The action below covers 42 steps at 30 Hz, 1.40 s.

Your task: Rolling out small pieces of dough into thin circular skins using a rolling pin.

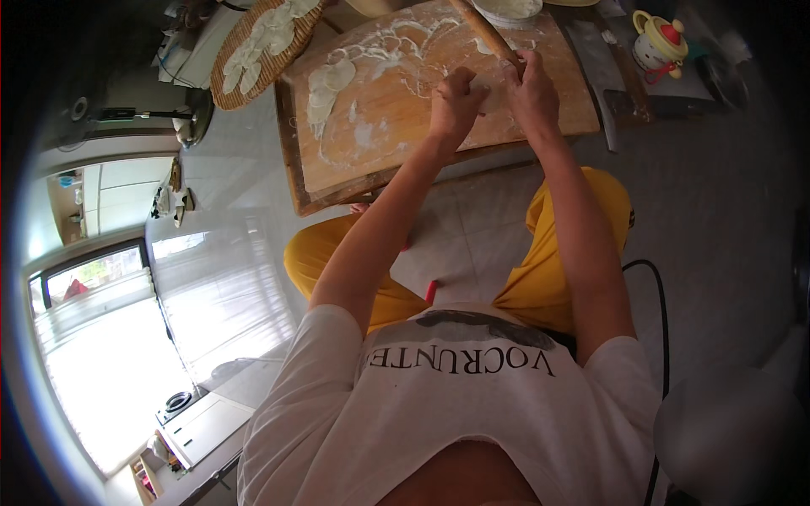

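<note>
My left hand [457,106] has its fingers curled at the edge of a thin, pale dough wrapper [491,93] over the right part of a floured wooden board [392,136]. Beside it, my right hand [533,95] grips the near end of a wooden rolling pin [486,30], which slants away to the upper left. Several flat dough wrappers [331,82] lie overlapping on the board's left side. Loose white flour [405,50] is spread over the wood. Part of the wrapper is hidden by my hands.
A woven tray [223,76] with more dough pieces is at the board's upper left. A white bowl [509,19] of flour stands at the far edge. To the right is a cup with a yellow lid and a red knob [661,47]. A black cable [663,329] hangs right of my legs.
</note>
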Tool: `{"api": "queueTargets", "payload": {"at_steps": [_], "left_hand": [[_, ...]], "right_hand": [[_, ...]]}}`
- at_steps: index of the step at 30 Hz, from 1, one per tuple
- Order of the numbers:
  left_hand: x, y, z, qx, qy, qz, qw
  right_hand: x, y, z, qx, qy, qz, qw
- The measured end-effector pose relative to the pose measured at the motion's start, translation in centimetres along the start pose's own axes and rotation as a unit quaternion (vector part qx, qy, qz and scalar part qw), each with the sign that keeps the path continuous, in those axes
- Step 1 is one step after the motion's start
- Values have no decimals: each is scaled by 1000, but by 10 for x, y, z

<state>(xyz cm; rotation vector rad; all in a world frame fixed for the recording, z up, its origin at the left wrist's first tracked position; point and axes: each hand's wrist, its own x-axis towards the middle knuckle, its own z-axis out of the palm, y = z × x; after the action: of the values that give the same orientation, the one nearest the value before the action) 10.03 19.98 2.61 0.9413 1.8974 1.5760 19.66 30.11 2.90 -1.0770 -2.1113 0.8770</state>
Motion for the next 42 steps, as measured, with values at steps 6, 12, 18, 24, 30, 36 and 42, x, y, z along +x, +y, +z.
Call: {"api": "queueTargets", "payload": {"at_steps": [6,12,18,24,30,36,42], "left_hand": [[-2,-37,-32,497,117,138,849],[23,-50,-78,556,170,136,802],[28,-63,-129,584,195,95,783],[13,-28,-140,501,191,121,835],[-2,11,-87,408,90,38,908],[-22,-24,-77,384,23,139,912],[-70,-25,-74,426,7,219,878]], "right_hand": [[2,-2,-4,21,-4,-6,1000],[5,-5,-6,35,-17,-11,999],[3,-7,-3,44,-34,-15,998],[3,-4,-3,46,-30,-20,998],[1,-1,-4,22,-34,-28,999],[-4,6,-2,-36,-62,-99,992],[-14,-6,-2,-72,-121,-213,967]]}}
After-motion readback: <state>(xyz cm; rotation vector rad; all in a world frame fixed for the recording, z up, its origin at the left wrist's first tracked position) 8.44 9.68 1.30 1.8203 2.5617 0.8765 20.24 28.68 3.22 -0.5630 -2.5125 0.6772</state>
